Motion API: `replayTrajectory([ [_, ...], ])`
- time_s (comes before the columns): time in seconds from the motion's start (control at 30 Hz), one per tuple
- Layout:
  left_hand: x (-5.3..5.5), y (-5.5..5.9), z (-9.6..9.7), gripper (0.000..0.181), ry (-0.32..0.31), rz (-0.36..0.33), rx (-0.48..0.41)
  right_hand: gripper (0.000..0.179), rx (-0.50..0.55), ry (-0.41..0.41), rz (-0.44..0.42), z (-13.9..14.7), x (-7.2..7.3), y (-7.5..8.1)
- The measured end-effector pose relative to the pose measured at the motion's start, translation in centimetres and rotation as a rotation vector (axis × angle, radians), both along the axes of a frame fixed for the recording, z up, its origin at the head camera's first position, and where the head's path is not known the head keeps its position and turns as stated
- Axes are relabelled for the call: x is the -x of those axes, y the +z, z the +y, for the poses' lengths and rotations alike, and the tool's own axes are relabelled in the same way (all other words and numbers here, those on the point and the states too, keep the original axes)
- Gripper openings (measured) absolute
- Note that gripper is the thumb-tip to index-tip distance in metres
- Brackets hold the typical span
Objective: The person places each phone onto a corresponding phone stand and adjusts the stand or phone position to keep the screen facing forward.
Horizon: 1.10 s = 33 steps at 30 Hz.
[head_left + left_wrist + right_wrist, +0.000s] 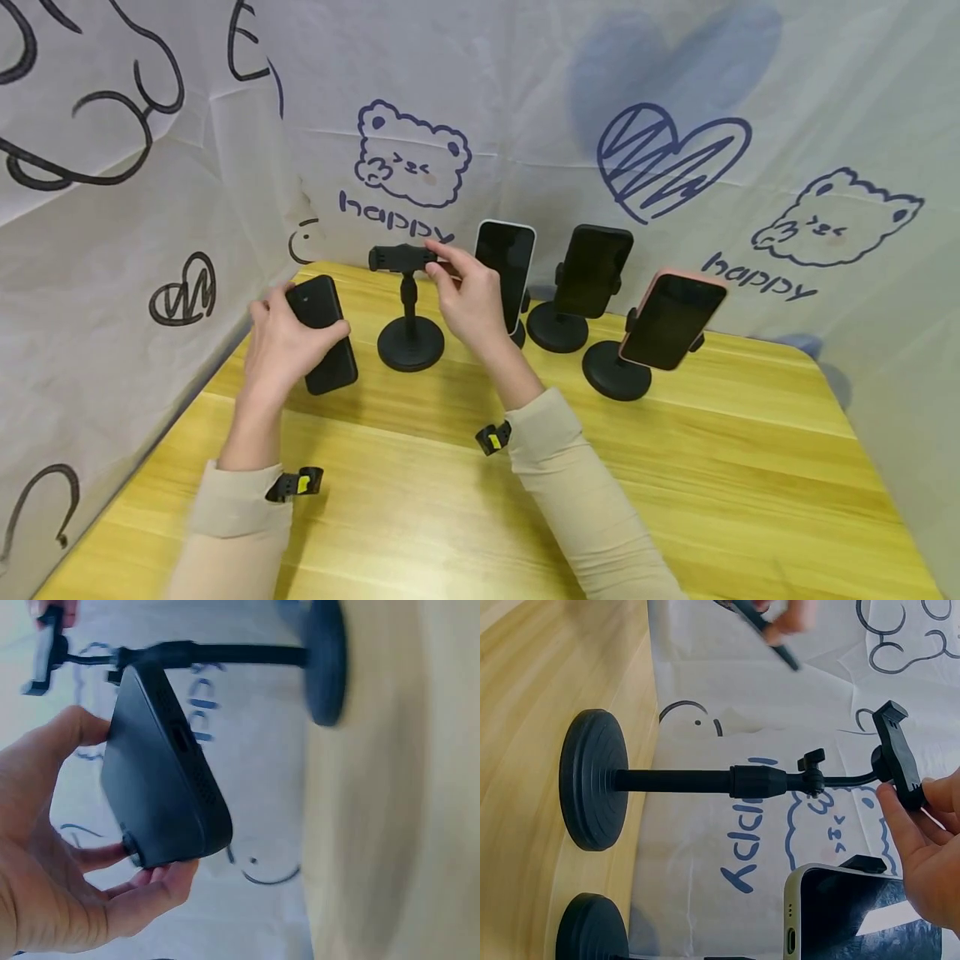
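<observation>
A black smartphone (318, 312) is held by its edges in my left hand (279, 343), tilted and raised off the table. In the left wrist view the phone (154, 772) shows its charging port end, with the thumb on one edge and fingers on the other. My right hand (474, 293) pinches the right end of the clamp of a black phone stand (408, 342), which holds no phone. The right wrist view shows thumb and fingers of the right hand (934, 847) at one end of that clamp (897, 754), the round base standing on the table.
To the right, a white-edged phone (506, 258), a black phone (594, 271) and a pink-edged phone (673, 321) sit in similar stands on the wooden table (420, 500). White sheets with drawings (525, 108) hang behind and at the left.
</observation>
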<state>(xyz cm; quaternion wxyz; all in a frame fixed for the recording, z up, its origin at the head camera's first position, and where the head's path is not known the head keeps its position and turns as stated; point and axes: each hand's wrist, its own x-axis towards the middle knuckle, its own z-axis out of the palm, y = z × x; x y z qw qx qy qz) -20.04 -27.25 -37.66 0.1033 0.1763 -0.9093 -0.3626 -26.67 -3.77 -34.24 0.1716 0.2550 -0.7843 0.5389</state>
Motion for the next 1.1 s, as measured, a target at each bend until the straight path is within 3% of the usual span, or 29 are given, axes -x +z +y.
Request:
replayTrajectory([
  [0.27, 0.1, 2.8, 2.5, 0.097, 0.182, 0.243, -0.219, 0.034, 0.025, -0.001, 0.032, -0.1, 0.2, 0.0],
  [0.5, -0.4, 3.3, 3.8, 0.091, 0.274, 0.464, -0.297, 0.034, 0.023, 0.011, 0.056, -0.3, -0.2, -0.2],
  [0.83, -1.0, 3.6, 4.2, 0.091, 0.230, 0.591, -0.309, 0.039, 0.030, 0.044, 0.081, -0.2, -0.4, -0.5],
  [1.1, -1.0, 4.0, 5.8, 0.089, 0.123, 0.739, -0.190, 0.038, 0.080, 0.075, 0.258, 0.7, -0.7, 0.5],
])
